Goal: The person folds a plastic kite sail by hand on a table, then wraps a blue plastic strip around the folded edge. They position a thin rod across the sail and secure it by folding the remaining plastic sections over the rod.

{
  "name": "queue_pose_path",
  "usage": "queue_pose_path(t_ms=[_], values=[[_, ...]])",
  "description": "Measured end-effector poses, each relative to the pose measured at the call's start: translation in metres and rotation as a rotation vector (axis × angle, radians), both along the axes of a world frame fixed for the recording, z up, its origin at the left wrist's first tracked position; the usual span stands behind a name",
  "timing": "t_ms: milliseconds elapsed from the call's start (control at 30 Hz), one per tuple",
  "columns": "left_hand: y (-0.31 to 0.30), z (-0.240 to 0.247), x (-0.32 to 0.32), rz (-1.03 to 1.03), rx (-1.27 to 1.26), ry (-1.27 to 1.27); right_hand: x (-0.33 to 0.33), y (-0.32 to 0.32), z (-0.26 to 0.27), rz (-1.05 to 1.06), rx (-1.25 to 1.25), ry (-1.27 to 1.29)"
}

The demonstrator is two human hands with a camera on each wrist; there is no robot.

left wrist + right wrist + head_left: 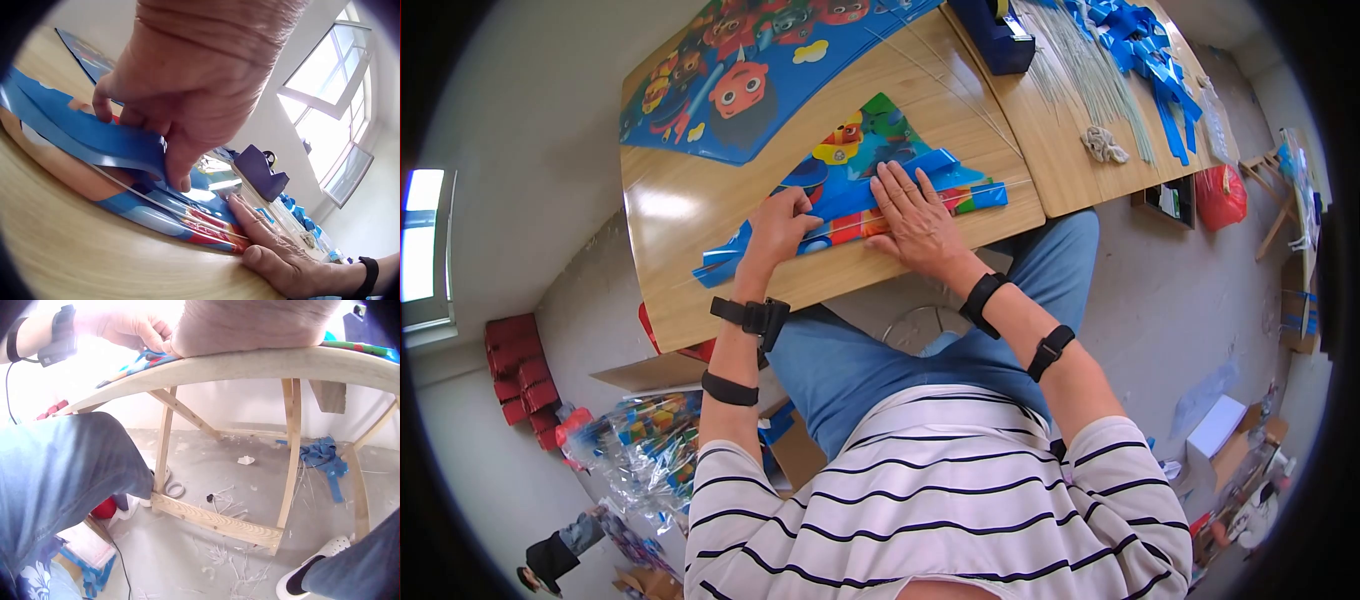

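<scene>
A printed plastic sheet lies on the wooden table, with a blue strip along its near side and a thin white rod beside that strip. My left hand pinches the blue strip between thumb and fingers, as the left wrist view shows. My right hand lies flat with spread fingers, pressing on the sheet to the right. In the right wrist view, the right hand rests above the table edge, its fingertips hidden.
A larger printed sheet covers the table's far left. A tape dispenser, thin rods, blue strips and a crumpled cloth are at the far right. A red bag sits beyond the table.
</scene>
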State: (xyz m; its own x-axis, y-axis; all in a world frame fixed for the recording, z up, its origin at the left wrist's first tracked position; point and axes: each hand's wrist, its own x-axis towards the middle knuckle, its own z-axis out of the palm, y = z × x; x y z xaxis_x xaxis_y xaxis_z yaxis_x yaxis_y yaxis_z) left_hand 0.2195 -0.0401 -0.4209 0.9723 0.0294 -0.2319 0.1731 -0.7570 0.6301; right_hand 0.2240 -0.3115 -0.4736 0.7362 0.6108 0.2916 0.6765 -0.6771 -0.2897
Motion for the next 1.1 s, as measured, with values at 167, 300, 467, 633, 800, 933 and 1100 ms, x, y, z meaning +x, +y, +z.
queue_pose_path(t_ms=[167, 300, 467, 633, 800, 933, 1100], values=[[0.004, -0.003, 0.000, 0.003, -0.028, 0.029, -0.001, -0.001, 0.000, 0.005, 0.024, -0.004], [0.005, -0.002, 0.001, -0.006, 0.004, 0.048, -0.001, 0.000, 0.001, 0.004, 0.025, 0.000], [0.008, -0.004, 0.003, -0.004, 0.026, 0.071, -0.001, 0.000, 0.001, -0.003, 0.001, -0.010], [0.024, -0.003, 0.004, -0.032, -0.015, 0.093, -0.001, 0.001, -0.002, -0.003, -0.005, -0.006], [0.085, 0.019, -0.011, -0.024, -0.412, 0.326, 0.002, 0.001, -0.002, 0.004, -0.016, -0.011], [0.123, 0.049, -0.028, 0.077, -0.379, 0.455, 0.002, 0.001, 0.001, 0.004, -0.033, -0.012], [0.172, 0.041, -0.055, 0.148, -0.339, 0.378, 0.002, 0.004, -0.001, 0.009, -0.039, 0.013]])
